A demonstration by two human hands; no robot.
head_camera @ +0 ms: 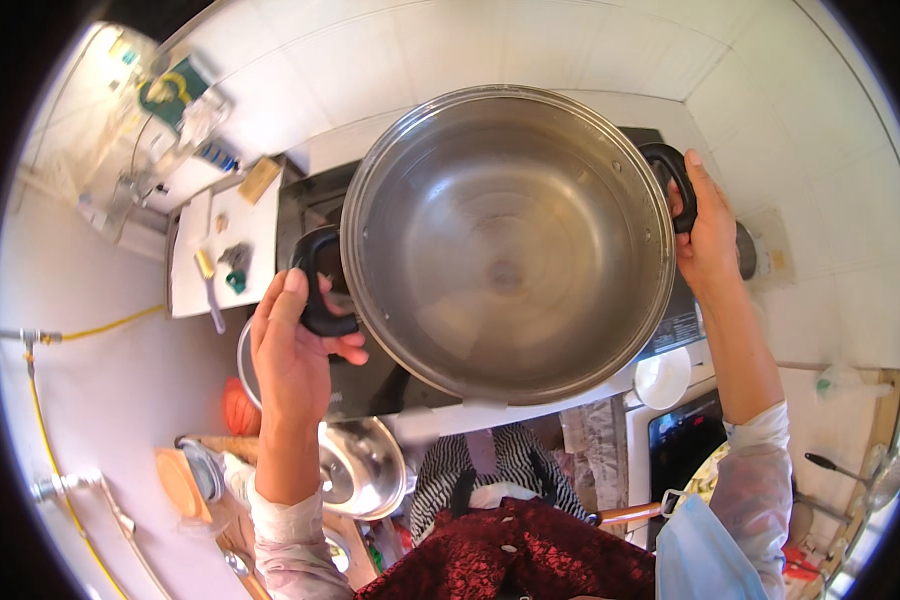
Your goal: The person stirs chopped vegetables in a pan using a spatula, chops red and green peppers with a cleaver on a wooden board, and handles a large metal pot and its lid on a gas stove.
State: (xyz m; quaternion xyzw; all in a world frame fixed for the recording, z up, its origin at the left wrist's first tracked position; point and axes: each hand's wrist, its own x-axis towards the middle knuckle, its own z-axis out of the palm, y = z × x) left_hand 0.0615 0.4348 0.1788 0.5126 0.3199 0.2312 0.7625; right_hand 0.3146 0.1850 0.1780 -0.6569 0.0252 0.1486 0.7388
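Note:
A large stainless steel pot [495, 225] is in front of me, its inside facing up at the camera. At the bottom it looks wet or faintly stained; I cannot tell whether a thin layer of water lies there. My left hand [292, 337] grips the left black handle [315, 281], with fingers curled through it. On the other side, my right hand [705, 217] is closed around the right black handle [679, 184]. Under the pot stretches a black glass cooktop [307, 199]; whether the pot touches it is hidden.
A scrub brush [208, 281], steel wool [236, 255] and a sponge [259, 180] lie on a white board [187, 289] to the left. Below stand a shiny metal pot [367, 480] and a white bowl [661, 379]. A tiled wall [450, 45] rises behind. A blue face mask [705, 547] hangs near my right sleeve.

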